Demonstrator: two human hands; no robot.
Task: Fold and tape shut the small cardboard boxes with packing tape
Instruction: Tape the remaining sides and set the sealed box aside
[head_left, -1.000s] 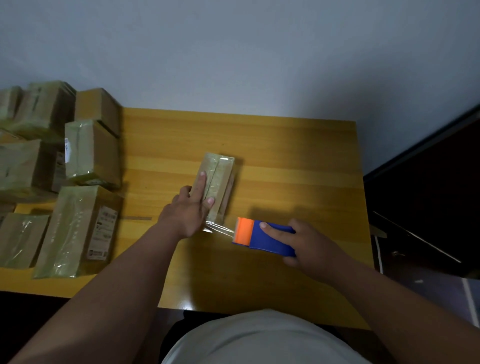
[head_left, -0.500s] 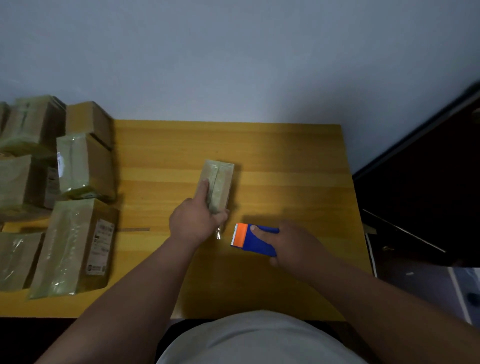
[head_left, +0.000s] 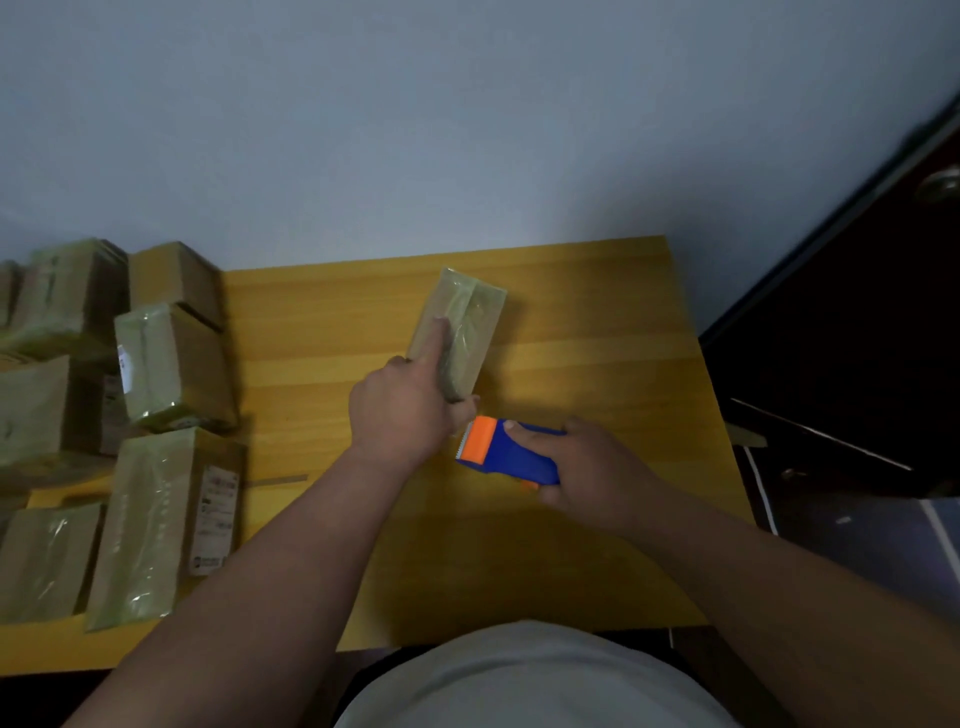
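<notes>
— What changed just now?

— The film that ran from the box (head_left: 460, 332) to my dispenser (head_left: 506, 453) a second ago is gone; cut, I judge. My right hand (head_left: 587, 470) grips the dispenser, just off the box's near end.

— And the left?

— My left hand (head_left: 402, 405) holds that near end at mid-table (head_left: 597, 322), forefinger pressing along the top. Seam looks sealed; taped boxes (head_left: 156, 525) stacked left.
</notes>
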